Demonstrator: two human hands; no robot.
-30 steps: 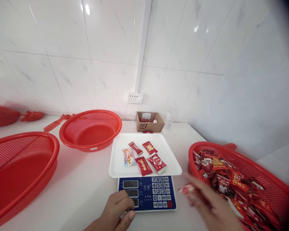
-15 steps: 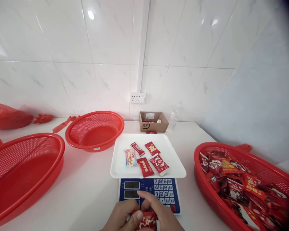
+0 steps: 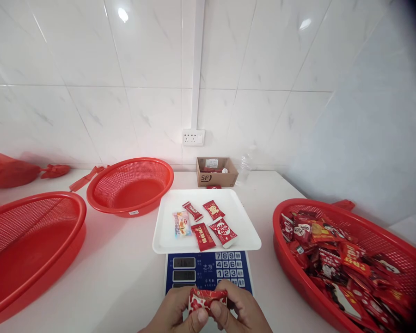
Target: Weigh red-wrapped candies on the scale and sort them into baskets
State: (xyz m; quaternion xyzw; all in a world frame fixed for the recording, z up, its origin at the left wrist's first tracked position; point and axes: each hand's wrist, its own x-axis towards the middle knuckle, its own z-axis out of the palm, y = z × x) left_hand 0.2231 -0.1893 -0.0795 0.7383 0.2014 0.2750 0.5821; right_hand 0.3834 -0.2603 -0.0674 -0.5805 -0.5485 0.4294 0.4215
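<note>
My left hand and my right hand meet in front of the scale, their fingers and thumbs closed on a red packet with a white and red flower pattern. Behind them stands a blue digital scale, its lower keys partly covered by my hands. On the scale's white tray lie several small wrapped snacks. Among them are a pale multicoloured packet, a narrow red one and a red one with white print.
A red basket full of red snack packets stands on the right. Two other red baskets, one at the near left and one behind, flank the scale. At the back are a cardboard box, a clear plastic bottle and red bags.
The packet has been raised and turned between my hands, so more of it shows. My right index finger has come down onto it. The camera view has shifted slightly.
</note>
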